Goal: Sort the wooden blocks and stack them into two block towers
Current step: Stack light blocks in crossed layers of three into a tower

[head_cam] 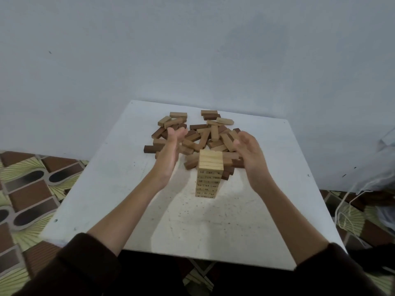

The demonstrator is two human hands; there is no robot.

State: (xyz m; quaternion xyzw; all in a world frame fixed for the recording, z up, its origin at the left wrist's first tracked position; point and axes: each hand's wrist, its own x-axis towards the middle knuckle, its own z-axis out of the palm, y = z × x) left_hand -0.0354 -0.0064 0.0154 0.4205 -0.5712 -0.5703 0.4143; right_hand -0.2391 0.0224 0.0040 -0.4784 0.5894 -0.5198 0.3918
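Observation:
A tower of light wooden blocks (209, 176) stands several layers high near the middle of the white table (277, 210). Behind it lies a loose pile of light and dark wooden blocks (203, 135). My left hand (171, 150) hovers to the left of the tower, palm turned inward with fingers straight, and holds nothing. To the tower's right, my right hand (249, 152) faces it with fingers loosely bent, also holding nothing. Neither hand touches the tower.
A pale wall rises right behind the table. Patterned floor tiles (32, 189) show at the left and right. A pale cloth with loose strings (374, 178) hangs at the right edge. Dark sleeves cover both forearms.

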